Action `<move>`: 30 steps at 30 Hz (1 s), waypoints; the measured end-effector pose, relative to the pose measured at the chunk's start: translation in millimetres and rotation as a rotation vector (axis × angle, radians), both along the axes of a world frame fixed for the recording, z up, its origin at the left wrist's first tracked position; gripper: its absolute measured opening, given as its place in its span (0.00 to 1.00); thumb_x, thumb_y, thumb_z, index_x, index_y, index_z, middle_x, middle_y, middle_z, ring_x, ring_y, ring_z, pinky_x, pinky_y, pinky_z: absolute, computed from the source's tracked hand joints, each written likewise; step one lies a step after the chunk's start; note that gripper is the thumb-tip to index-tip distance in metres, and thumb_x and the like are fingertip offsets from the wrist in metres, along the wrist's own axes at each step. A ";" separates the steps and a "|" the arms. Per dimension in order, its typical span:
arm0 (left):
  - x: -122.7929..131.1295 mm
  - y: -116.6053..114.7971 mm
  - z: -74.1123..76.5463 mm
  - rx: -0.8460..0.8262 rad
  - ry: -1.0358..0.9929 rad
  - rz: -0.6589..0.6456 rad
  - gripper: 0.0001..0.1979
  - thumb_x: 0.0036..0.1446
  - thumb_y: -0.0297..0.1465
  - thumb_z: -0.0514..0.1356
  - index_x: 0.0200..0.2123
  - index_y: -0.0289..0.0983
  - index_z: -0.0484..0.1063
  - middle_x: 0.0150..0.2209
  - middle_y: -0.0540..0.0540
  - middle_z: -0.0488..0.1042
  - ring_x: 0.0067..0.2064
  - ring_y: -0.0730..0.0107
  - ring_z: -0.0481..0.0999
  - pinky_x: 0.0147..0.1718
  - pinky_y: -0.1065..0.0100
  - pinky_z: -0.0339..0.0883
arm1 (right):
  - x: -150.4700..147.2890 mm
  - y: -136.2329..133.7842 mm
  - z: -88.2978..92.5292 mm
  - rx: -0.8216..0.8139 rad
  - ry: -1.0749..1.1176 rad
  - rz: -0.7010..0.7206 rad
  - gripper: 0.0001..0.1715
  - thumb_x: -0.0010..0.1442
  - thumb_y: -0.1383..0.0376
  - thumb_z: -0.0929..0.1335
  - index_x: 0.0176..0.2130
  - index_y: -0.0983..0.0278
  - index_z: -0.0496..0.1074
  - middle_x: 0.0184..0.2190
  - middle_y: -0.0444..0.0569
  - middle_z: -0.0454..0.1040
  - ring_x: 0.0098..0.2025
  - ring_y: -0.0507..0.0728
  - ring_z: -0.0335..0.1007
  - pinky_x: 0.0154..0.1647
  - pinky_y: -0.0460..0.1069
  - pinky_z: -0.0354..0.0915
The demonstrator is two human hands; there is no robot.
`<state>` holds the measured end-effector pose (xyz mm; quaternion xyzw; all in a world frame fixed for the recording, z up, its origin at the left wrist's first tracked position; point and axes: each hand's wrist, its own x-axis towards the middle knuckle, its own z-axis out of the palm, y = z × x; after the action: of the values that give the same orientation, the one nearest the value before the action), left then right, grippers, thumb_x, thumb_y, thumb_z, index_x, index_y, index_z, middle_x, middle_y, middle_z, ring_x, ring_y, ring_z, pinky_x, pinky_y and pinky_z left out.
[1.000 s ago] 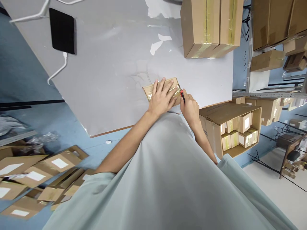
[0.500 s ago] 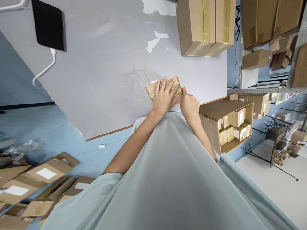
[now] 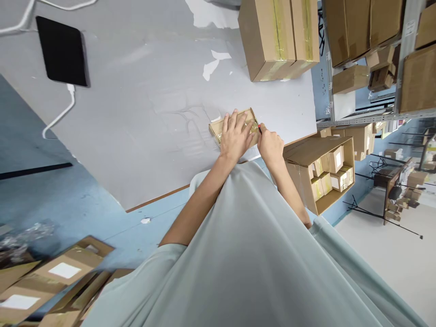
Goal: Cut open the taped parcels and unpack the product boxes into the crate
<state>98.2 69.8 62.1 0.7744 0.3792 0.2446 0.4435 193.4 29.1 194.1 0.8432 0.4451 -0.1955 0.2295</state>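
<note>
A small flat cardboard box (image 3: 215, 129) with shiny clear tape lies near the front edge of the grey table (image 3: 143, 150). Across its top my left hand (image 3: 234, 138) rests flat with the fingers spread, pressing on the cardboard and covering much of it. My right hand (image 3: 270, 144) is closed at the box's right end. Its fingers wrap a box cutter (image 3: 260, 128), of which only a small red part shows at the box's edge; the rest is hidden in the hand.
Two tall taped cartons (image 3: 269, 41) stand at the back right. A black tablet (image 3: 61, 51) with a white cable lies at the left. Right of the table is an open carton (image 3: 306, 150) of small boxes. Flattened cartons (image 3: 64, 270) lie on the floor at lower left.
The whole view has shifted slightly with my head. The box's left end looks a little more raised, showing its side. Both hands keep their places on the box and cutter.
</note>
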 end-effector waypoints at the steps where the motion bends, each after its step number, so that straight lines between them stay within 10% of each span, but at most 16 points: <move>1: -0.1 -0.5 0.0 -0.002 -0.007 0.001 0.27 0.78 0.51 0.56 0.69 0.45 0.78 0.79 0.38 0.69 0.85 0.41 0.55 0.85 0.30 0.38 | -0.4 -1.0 0.5 -0.006 -0.003 0.001 0.32 0.85 0.64 0.56 0.81 0.62 0.62 0.60 0.68 0.84 0.61 0.69 0.84 0.60 0.59 0.75; 11: -1.6 -5.7 -2.3 -0.021 -0.024 0.005 0.27 0.78 0.52 0.56 0.69 0.48 0.78 0.78 0.40 0.71 0.85 0.43 0.56 0.85 0.33 0.40 | 4.3 -24.5 -2.7 -0.073 -0.031 -0.029 0.33 0.85 0.64 0.55 0.81 0.59 0.62 0.57 0.65 0.86 0.59 0.67 0.85 0.59 0.57 0.75; 19: -13.0 3.0 -0.4 0.048 0.054 -0.069 0.25 0.78 0.48 0.58 0.70 0.47 0.77 0.80 0.40 0.68 0.85 0.42 0.56 0.84 0.32 0.41 | 12.5 -49.6 33.7 0.040 0.062 -0.039 0.31 0.83 0.60 0.61 0.79 0.58 0.67 0.54 0.62 0.88 0.55 0.70 0.86 0.56 0.58 0.75; 22: -28.1 4.2 -1.0 0.069 0.111 -0.067 0.26 0.76 0.47 0.59 0.71 0.48 0.76 0.80 0.41 0.68 0.85 0.43 0.57 0.84 0.33 0.44 | 53.4 -54.2 0.8 0.297 0.168 -0.130 0.31 0.84 0.58 0.60 0.78 0.62 0.67 0.52 0.60 0.89 0.54 0.67 0.87 0.57 0.55 0.75; 26: -71.7 -0.1 -11.4 0.093 0.219 -0.012 0.29 0.72 0.50 0.62 0.72 0.50 0.76 0.78 0.40 0.71 0.85 0.41 0.58 0.83 0.32 0.47 | 102.7 -37.2 -88.6 0.382 0.433 -0.350 0.24 0.81 0.55 0.64 0.56 0.71 0.80 0.41 0.59 0.88 0.38 0.58 0.86 0.45 0.48 0.74; 30: -127.6 -9.8 -27.2 0.140 0.244 0.130 0.30 0.71 0.53 0.61 0.69 0.49 0.78 0.75 0.37 0.75 0.81 0.38 0.66 0.78 0.32 0.59 | 102.3 -11.2 -156.8 0.425 0.679 -0.465 0.18 0.78 0.54 0.69 0.47 0.67 0.78 0.29 0.46 0.82 0.27 0.53 0.79 0.36 0.45 0.72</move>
<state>-29.4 60.0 34.9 0.8012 0.4616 0.2025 0.3223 295.7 18.0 37.3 0.8371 0.3246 -0.4114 -0.1571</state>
